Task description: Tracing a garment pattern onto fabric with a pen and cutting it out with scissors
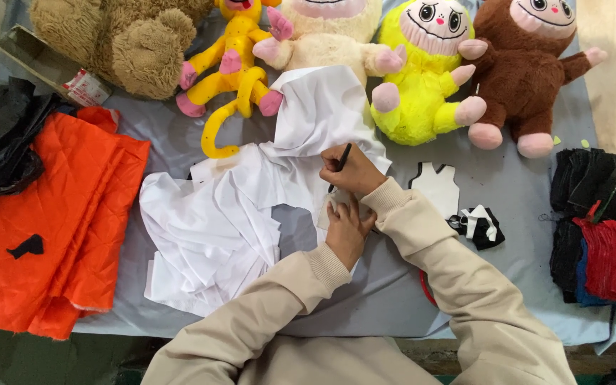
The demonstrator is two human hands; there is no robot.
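Pinched in my right hand (354,171), a black pen (341,158) meets the white fabric (215,221) at the middle of the grey table cover (522,207), while my left hand (347,229) presses flat, fingers spread, on a pale template just below. Left: orange fabric (58,221), black plastic bag (1,135). Behind: brown teddy bear (130,36), yellow monkey toy (233,71), cream plush (322,36), yellow plush (425,78), brown plush (529,71); right: black and red fabric pieces (600,228).

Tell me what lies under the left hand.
The left hand presses a pale paper pattern onto the white cloth. The hand hides most of it.
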